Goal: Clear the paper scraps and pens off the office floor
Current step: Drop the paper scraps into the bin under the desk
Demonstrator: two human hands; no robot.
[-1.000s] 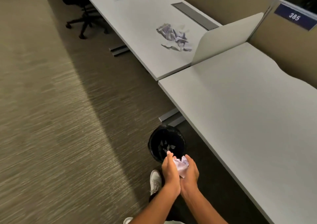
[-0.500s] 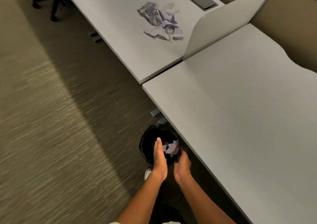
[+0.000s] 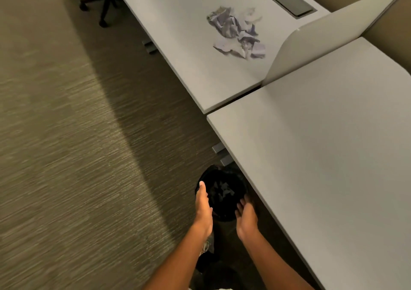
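A black waste bin [image 3: 241, 179] stands on the carpet beside the near desk's edge, with pale paper scraps [image 3: 223, 190] lying inside it. My left hand [image 3: 203, 209] is flat and open over the bin's left rim, fingers straight. My right hand [image 3: 246, 219] is open and cupped at the bin's near right rim. Neither hand holds anything. A pile of crumpled paper [image 3: 236, 32] lies on the far desk [image 3: 178, 23]. No pens are visible.
The near grey desk [image 3: 322, 167] fills the right side, a curved divider panel [image 3: 322, 38] separating it from the far desk. An office chair base [image 3: 100, 5] stands at the top left. Striped carpet [image 3: 66, 156] covers the left. My shoe [image 3: 206, 246] shows under my left wrist.
Both hands held crumpled paper over the bin a second ago. The hands have parted and the paper has dropped into the bin. The view has tilted down and closer.
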